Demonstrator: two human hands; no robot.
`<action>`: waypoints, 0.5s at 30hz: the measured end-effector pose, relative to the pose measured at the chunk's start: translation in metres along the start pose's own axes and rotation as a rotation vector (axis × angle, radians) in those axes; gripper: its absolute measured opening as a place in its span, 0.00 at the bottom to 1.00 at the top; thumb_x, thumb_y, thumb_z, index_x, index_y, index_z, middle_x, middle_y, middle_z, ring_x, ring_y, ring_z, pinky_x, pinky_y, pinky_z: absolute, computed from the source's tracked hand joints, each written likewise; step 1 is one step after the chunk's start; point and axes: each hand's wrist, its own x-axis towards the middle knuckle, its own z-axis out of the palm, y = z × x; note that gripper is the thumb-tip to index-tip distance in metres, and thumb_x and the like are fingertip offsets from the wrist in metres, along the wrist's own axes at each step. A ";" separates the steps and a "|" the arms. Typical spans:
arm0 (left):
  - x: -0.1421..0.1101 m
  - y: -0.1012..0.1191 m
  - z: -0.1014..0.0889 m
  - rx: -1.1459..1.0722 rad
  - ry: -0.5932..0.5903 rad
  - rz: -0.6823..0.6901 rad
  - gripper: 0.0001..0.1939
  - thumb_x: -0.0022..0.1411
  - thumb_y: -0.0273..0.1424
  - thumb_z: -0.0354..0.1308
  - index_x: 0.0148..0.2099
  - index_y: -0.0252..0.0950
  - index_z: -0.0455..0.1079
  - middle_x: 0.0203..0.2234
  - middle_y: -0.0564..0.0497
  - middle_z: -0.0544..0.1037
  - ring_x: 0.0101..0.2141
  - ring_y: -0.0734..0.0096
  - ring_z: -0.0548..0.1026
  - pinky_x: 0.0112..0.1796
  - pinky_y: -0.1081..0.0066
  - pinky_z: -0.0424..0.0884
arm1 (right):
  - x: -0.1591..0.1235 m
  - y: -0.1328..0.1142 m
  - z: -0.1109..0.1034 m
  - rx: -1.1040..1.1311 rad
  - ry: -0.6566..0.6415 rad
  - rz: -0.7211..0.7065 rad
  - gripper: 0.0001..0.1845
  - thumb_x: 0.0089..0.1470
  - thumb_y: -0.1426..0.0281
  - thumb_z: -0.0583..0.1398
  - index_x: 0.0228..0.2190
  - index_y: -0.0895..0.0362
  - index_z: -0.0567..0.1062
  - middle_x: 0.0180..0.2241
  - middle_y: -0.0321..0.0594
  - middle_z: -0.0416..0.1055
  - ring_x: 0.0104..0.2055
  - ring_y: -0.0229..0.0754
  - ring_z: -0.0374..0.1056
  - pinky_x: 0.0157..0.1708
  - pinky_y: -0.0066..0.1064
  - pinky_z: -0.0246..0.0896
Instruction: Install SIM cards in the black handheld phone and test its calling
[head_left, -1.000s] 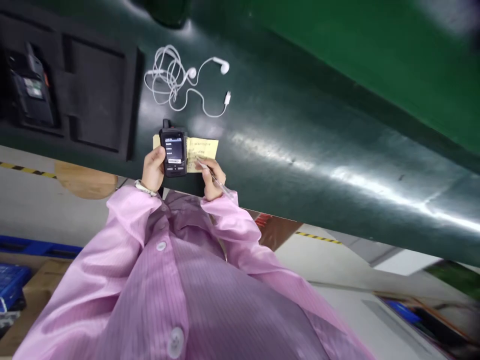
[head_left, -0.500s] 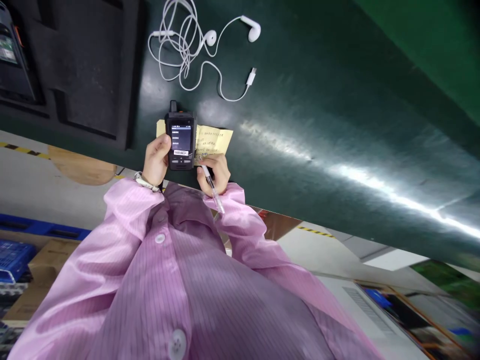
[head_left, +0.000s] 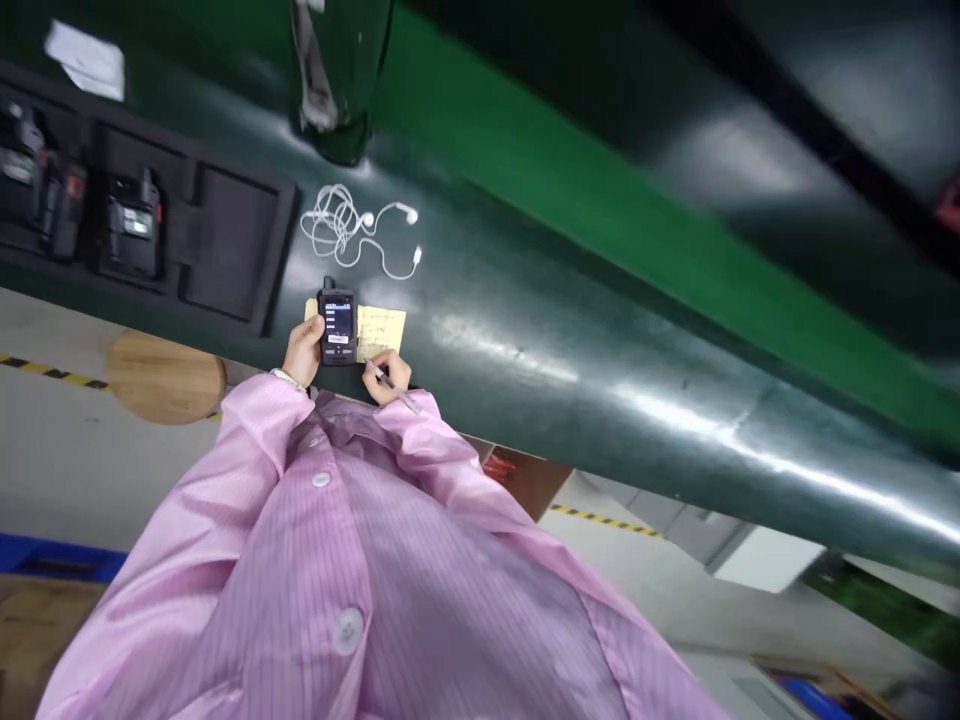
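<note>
My left hand (head_left: 304, 350) grips the left side of a black handheld radio (head_left: 338, 328) with a stubby antenna and a lit screen. Under the radio lies a yellow slip of paper (head_left: 384, 328) with handwritten lines, showing on both sides of it. My right hand (head_left: 388, 376) is closed around a pen (head_left: 401, 391), its tip end at the paper's lower edge. Whether the tip touches the paper is too small to tell. Just beyond the radio, white wired earphones (head_left: 337, 222) lie in a loose tangle on the green table (head_left: 480, 320).
To the left stands a black foam tray (head_left: 276, 260) with several devices, one a radio (head_left: 135, 228). Behind the earphones is a dark glossy object (head_left: 341, 80). White paper (head_left: 86, 60) lies at the far left. A round wooden stool (head_left: 166, 377) stands below the table edge.
The view has risen and widened, so more of the tray and the table's back shows. My left hand still holds the radio, and my right hand still has the pen at the paper.
</note>
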 end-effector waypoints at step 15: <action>0.002 0.014 0.006 -0.051 -0.031 -0.050 0.20 0.70 0.38 0.62 0.60 0.36 0.71 0.55 0.42 0.76 0.50 0.57 0.78 0.48 0.52 0.79 | 0.019 -0.014 0.008 -0.091 -0.040 -0.051 0.15 0.67 0.59 0.61 0.46 0.58 0.76 0.45 0.42 0.76 0.43 0.39 0.74 0.45 0.37 0.75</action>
